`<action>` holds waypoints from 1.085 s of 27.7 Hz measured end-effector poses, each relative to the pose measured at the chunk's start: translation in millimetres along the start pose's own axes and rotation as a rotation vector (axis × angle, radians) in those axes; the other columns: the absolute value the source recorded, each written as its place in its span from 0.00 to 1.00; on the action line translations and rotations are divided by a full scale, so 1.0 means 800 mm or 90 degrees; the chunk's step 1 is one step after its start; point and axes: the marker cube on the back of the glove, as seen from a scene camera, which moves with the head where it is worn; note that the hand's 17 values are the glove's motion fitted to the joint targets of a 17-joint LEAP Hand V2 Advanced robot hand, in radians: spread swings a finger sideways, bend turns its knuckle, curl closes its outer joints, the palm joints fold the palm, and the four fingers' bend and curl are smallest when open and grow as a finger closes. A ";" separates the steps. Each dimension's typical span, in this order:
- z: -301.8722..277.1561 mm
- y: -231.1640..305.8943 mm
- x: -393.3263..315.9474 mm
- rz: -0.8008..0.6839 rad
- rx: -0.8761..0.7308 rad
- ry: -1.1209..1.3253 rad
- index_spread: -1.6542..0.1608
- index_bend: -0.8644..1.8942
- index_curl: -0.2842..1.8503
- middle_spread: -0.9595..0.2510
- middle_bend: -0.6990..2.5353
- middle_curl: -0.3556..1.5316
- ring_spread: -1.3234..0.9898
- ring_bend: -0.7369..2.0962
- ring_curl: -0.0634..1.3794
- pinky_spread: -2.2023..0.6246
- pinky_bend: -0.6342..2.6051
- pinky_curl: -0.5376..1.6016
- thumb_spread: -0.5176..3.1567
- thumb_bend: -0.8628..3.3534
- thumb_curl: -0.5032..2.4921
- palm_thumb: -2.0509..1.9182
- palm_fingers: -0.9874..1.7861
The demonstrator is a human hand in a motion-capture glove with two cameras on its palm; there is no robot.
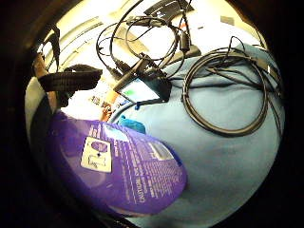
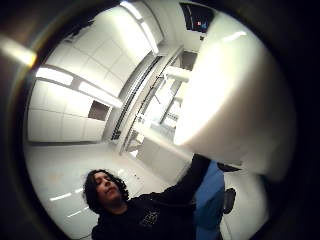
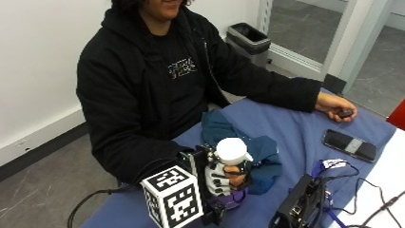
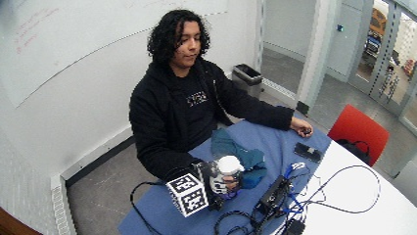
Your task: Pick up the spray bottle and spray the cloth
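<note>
Spray bottle, purple body, white head, is lifted upright just above the blue-covered tabletop; my gloved right hand is wrapped round its neck, likely ready to trigger. Teal cloth lies crumpled just behind it, within spray reach, I judge.

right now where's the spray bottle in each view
Little finger palm view: spray bottle, purple body close to the palm, over the blue tablecloth.
Thumb palm view: only its white top.
Outside view: in the right hand, beside the teal cloth.
Wide view: the same.
Shared landmark: the blue tablecloth.
</note>
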 end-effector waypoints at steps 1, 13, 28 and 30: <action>0.001 0.000 0.001 -0.009 0.004 0.004 0.77 0.36 0.28 0.68 0.34 0.41 0.49 0.44 0.32 0.72 0.32 0.42 0.31 0.22 0.32 0.77 0.81; -0.015 0.001 -0.031 -0.044 -0.015 0.017 0.77 0.37 0.30 0.66 0.34 0.44 0.48 0.46 0.35 0.68 0.34 0.44 0.26 0.20 0.36 0.78 0.81; -0.010 -0.007 -0.148 -0.040 -0.336 0.370 0.77 0.38 0.33 0.66 0.36 0.46 0.48 0.46 0.37 0.67 0.34 0.44 0.23 0.20 0.39 0.79 0.81; -0.001 -0.003 -0.153 -0.019 -0.377 0.414 0.77 0.38 0.33 0.66 0.35 0.47 0.48 0.46 0.37 0.67 0.34 0.44 0.22 0.20 0.39 0.79 0.81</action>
